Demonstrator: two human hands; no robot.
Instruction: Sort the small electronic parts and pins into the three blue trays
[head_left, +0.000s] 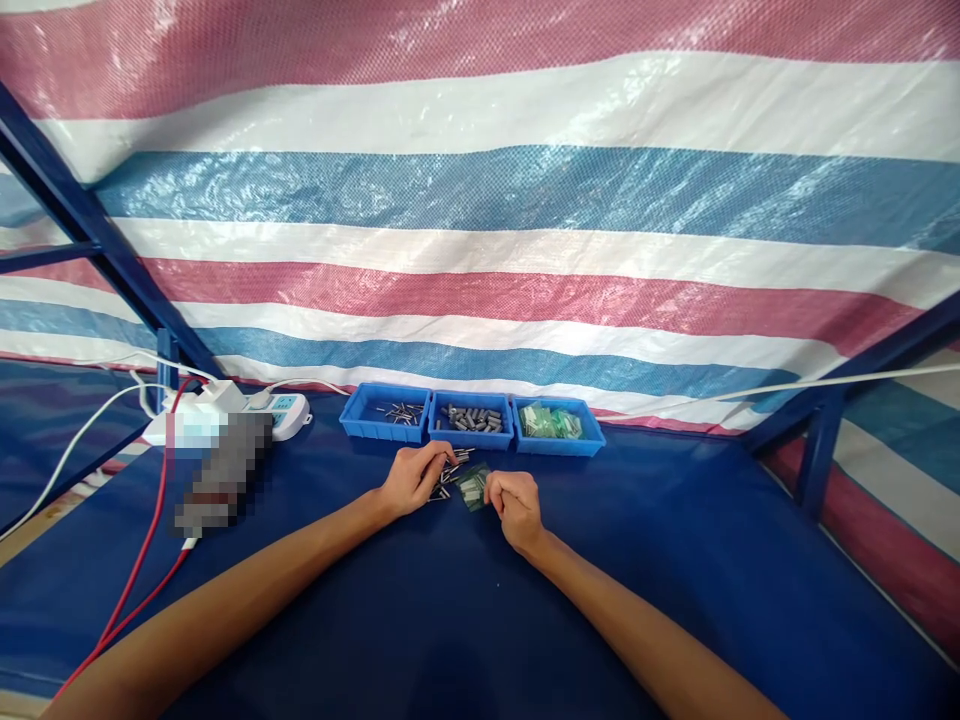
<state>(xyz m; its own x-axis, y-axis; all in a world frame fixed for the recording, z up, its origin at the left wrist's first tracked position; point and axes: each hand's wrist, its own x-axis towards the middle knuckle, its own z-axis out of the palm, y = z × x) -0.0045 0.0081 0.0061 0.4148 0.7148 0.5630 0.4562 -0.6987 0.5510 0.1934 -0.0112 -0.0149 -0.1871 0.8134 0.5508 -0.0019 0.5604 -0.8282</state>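
My left hand (414, 479) is at the left of a small pile of metal pins (444, 490) on the table, fingers curled together over them. Whatever its fingertips grip, if anything, is too small to make out. Closed at the edge of a small clear green-tinted plastic bag (474, 488) is my right hand (516, 507). Several short metal pieces show in the bag, which lies just right of the pile. Behind the hands stand three blue bins: the left bin (381, 431) holds thin pins, the middle bin (471, 438) thicker metal cylinders, the right bin (559, 445) filled greenish bags.
A dark blue surface (405, 620) covers the table. To the left are a white power strip (289, 415), a blurred-out dark object (229, 470) and a red cable (159, 500). A striped tarp (525, 190) hangs behind, with blue metal frame posts (112, 235) at the sides.
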